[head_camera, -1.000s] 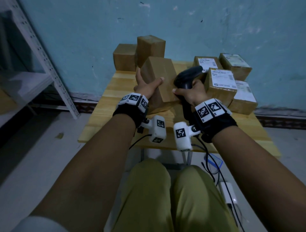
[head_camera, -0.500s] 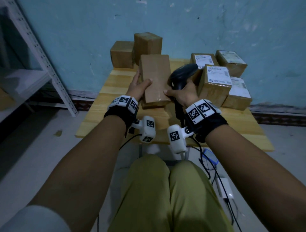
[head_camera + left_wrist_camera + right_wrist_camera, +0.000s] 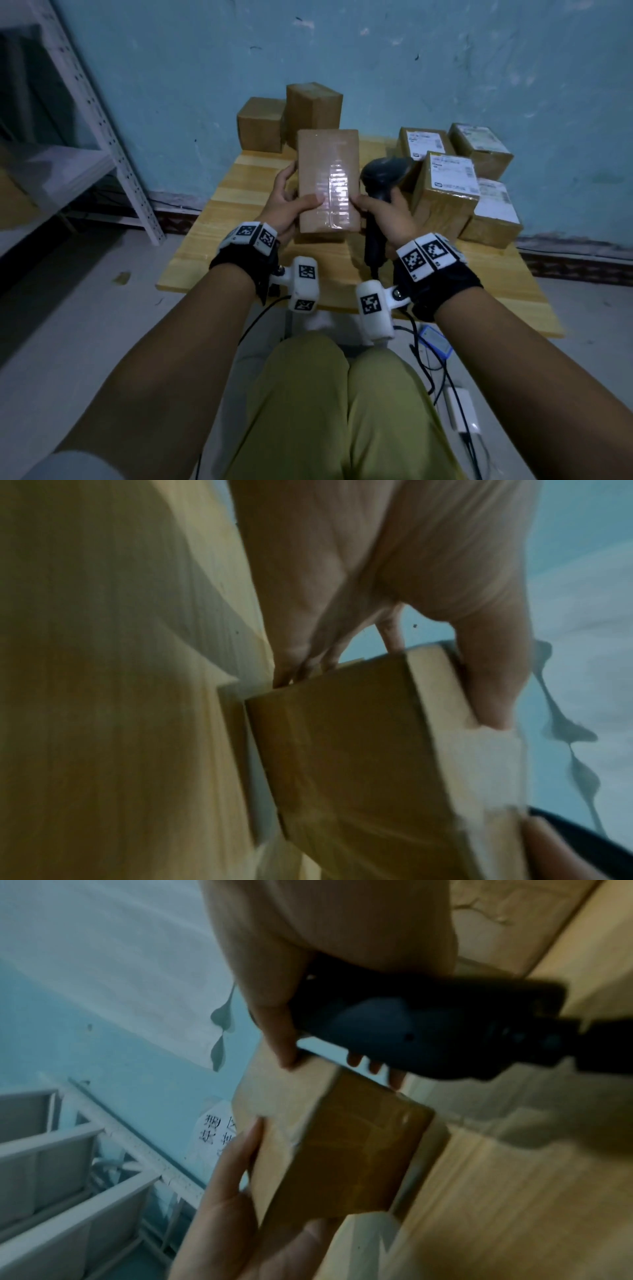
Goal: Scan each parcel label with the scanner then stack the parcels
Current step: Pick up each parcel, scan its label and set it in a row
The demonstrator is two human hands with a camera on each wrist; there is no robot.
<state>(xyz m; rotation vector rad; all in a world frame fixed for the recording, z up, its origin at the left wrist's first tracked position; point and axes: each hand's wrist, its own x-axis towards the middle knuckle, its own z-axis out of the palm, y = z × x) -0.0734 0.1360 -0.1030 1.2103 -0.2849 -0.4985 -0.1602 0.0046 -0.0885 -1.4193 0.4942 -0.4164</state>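
Note:
My left hand [image 3: 291, 202] grips a plain brown parcel [image 3: 327, 178] above the middle of the wooden table [image 3: 219, 212], thumb on its top face, fingers along its left side. The parcel's top face shows shiny clear tape and no label. My right hand [image 3: 380, 209] grips the black scanner [image 3: 383, 171] by its handle, just right of the parcel, and its thumb touches the parcel's right edge. In the left wrist view my fingers [image 3: 298, 666] curl round the parcel [image 3: 342, 750]. In the right wrist view the scanner [image 3: 428, 1026] lies across my palm above the parcel [image 3: 342, 1145].
Two plain brown boxes [image 3: 262, 123] [image 3: 313, 109] stand at the table's back left. Several labelled parcels [image 3: 445, 185] are heaped at the right. A white metal shelf [image 3: 113, 137] stands to the left. Cables and a small blue device [image 3: 435, 342] lie on the floor under the table's front edge.
The parcel has turned from tilted to flat, taped face up, and come nearer to me. My right hand with the scanner has closed in until its thumb touches the parcel.

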